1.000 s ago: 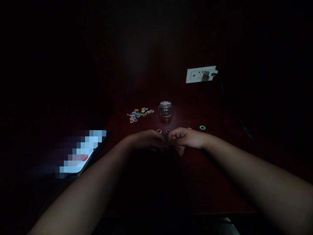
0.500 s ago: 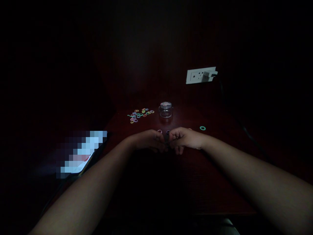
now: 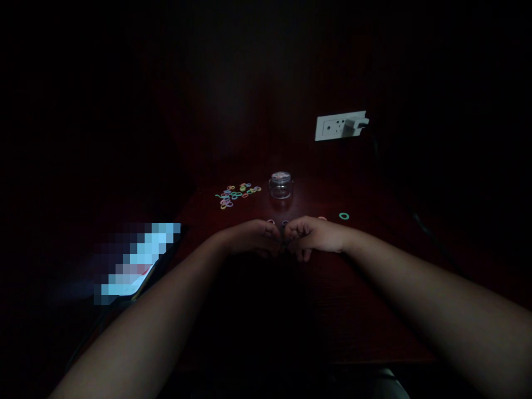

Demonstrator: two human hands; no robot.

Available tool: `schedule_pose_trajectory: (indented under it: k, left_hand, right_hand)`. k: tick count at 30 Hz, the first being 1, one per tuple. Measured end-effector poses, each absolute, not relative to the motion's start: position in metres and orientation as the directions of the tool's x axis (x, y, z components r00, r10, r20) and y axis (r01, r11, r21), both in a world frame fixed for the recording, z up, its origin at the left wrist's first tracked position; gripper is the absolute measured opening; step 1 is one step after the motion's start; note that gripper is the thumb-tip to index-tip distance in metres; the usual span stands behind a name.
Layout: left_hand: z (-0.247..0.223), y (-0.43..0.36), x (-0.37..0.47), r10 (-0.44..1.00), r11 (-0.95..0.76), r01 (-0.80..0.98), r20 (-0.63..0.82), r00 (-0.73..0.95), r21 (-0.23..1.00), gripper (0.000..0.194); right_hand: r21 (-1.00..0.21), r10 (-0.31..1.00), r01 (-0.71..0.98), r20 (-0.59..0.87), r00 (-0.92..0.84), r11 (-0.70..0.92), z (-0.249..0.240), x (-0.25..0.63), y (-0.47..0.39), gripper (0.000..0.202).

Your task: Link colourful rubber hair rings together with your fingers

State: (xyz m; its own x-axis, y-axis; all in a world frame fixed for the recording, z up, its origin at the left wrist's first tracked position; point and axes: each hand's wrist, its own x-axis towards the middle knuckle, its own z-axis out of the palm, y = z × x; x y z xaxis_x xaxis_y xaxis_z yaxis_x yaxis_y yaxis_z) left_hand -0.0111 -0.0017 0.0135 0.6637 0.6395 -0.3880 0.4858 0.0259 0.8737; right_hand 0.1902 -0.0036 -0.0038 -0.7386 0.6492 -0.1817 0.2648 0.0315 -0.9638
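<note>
Shadow hid the fingertips of the left hand (image 3: 253,237) and right hand (image 3: 313,235), which met nearly tip to tip on the near side of the jar (image 3: 281,191); both had bent fingers, and whether either grasped anything I could not tell. Pixel blocks covered most of the lit screen of the phone (image 3: 135,285), left of the jar and nearer the wearer.

One lidded jar stood upright on the dark table (image 3: 353,316). Four loose rings lay nearer than it: a pink ring (image 3: 271,220) and a purple ring (image 3: 283,223) just before it, an orange ring (image 3: 322,218) to its right, and a green ring (image 3: 340,216) farther right. The hands partly blocked the first three. Left of the jar, roughly twenty coloured bands (image 3: 235,194) overlapped, too tangled to count exactly. Above and right of it, one plug (image 3: 358,125) sat in the wall socket (image 3: 328,128).
</note>
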Motion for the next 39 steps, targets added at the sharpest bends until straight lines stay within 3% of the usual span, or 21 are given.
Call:
schedule_pose_trajectory:
  k: [18, 33, 39]
  left_hand:
    - [0.0111, -0.0007, -0.0104, 0.690, 0.130, 0.404, -0.375, 0.619, 0.905, 0.019]
    - [0.0111, 0.0013, -0.0136, 0.662, 0.213, 0.359, -0.404, 0.631, 0.909, 0.018]
    - [0.0099, 0.0011, -0.0131, 0.668, 0.182, 0.371, -0.391, 0.633, 0.911, 0.018]
  right_hand:
    - [-0.971, 0.640, 0.239, -0.168, -0.749, 0.024, -0.0028, 0.1906, -0.0044, 0.012]
    - [-0.972, 0.671, 0.234, -0.165, -0.722, 0.013, -0.0016, 0.1876, -0.0055, 0.027]
    - [-0.975, 0.680, 0.223, -0.180, -0.710, -0.025, -0.0015, 0.1873, -0.0056, 0.020]
